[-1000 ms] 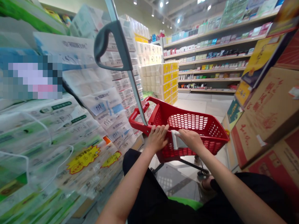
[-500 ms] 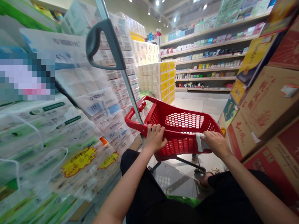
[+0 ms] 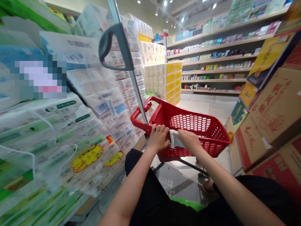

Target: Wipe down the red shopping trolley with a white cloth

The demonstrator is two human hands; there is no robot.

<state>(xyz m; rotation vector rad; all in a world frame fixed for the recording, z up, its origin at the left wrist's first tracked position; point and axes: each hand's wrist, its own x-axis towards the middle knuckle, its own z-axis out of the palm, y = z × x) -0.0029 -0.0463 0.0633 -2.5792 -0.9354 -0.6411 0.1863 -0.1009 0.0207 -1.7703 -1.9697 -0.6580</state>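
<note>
A red plastic shopping basket on wheels (image 3: pixel 188 108) stands in front of my knees, with a grey looped handle (image 3: pixel 128 56) on a metal pole rising at its left end. My left hand (image 3: pixel 159 137) is wrapped over the near rim, close to the foot of the pole. Just right of it, my right hand (image 3: pixel 189 141) presses a white cloth (image 3: pixel 173 138) over the same rim. The cloth hangs partly down the outer side; the rest is hidden under my fingers. No goods show in the visible part of the basket.
Stacked packs of tissue paper (image 3: pixel 105 97) with yellow price tags (image 3: pixel 87 158) rise close on the left. Cardboard cartons (image 3: pixel 275 103) line the right side. Shelves of small boxed goods (image 3: pixel 211 59) stand at the back beyond the tiled floor (image 3: pixel 199 105).
My right hand has slid the white cloth leftward along the near rim, from the right end to beside my left hand. My left hand keeps its place on the rim. The view has shifted slightly.
</note>
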